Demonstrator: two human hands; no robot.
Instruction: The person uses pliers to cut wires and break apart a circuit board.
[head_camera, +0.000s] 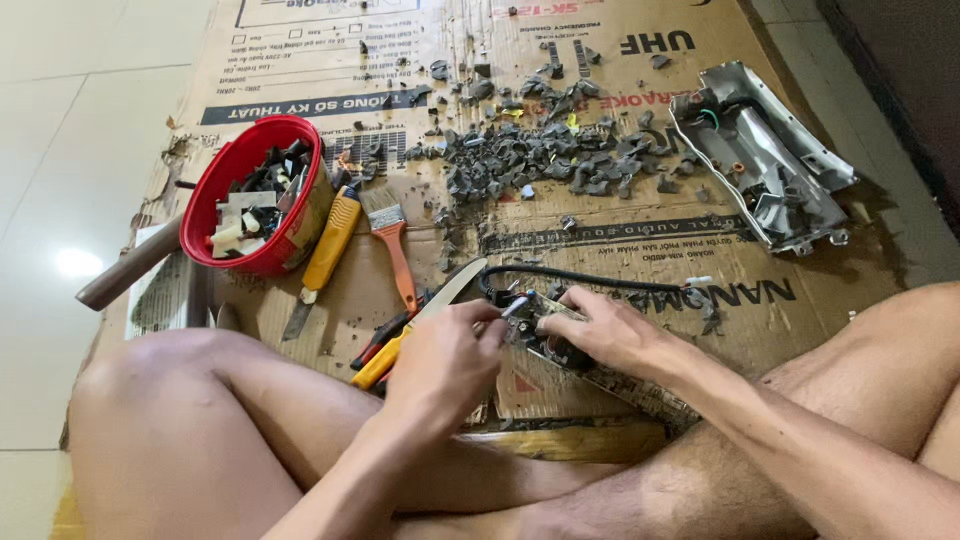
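My left hand is closed around a thin metal tool whose tip touches a small dark circuit board on the cardboard in front of my crossed legs. My right hand rests on top of that board and presses it down. A black cable loops away from the board to the right. A long knife blade and yellow-handled pliers lie just left of my left hand, partly hidden under it.
A red bowl of small parts sits at the left, with a yellow utility knife and an orange-handled brush beside it. Grey broken bits litter the cardboard. A grey metal housing lies at the right.
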